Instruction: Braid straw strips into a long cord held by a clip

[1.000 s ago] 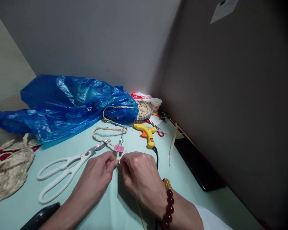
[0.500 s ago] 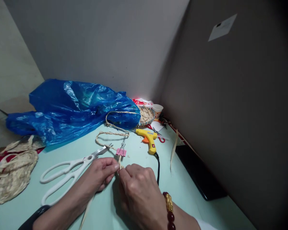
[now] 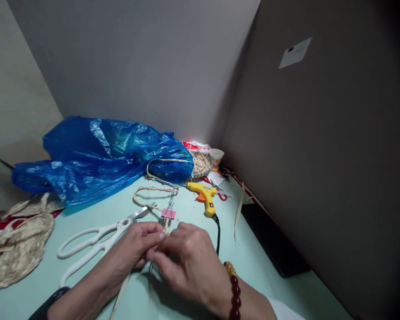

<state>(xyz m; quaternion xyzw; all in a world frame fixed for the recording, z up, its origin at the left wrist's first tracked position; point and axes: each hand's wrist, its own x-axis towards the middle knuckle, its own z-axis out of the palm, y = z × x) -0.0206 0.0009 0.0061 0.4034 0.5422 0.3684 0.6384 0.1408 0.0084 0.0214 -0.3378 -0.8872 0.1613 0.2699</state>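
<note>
My left hand (image 3: 135, 249) and my right hand (image 3: 183, 260) meet at the near middle of the pale green table (image 3: 260, 266). Both pinch thin straw strands (image 3: 122, 291) just below a pink binder clip (image 3: 168, 214). The clip grips the end of a braided straw cord (image 3: 153, 189), which loops back toward the blue bag. Loose strand ends trail toward me under my left wrist. White-handled scissors (image 3: 96, 238) lie just left of my left hand. A red bead bracelet (image 3: 234, 289) is on my right wrist.
A crumpled blue plastic bag (image 3: 100, 153) fills the back left. A yellow glue gun (image 3: 205, 195) with a black cord lies right of the clip. A woven disc (image 3: 202, 163), a paper cup (image 3: 216, 156), red scissors, a dark flat slab (image 3: 273, 240) and a straw pile (image 3: 15, 249) surround the work.
My right hand has slid left and now overlaps my left hand's fingers. Loose strand ends now show below my left wrist. The view shifted slightly.
</note>
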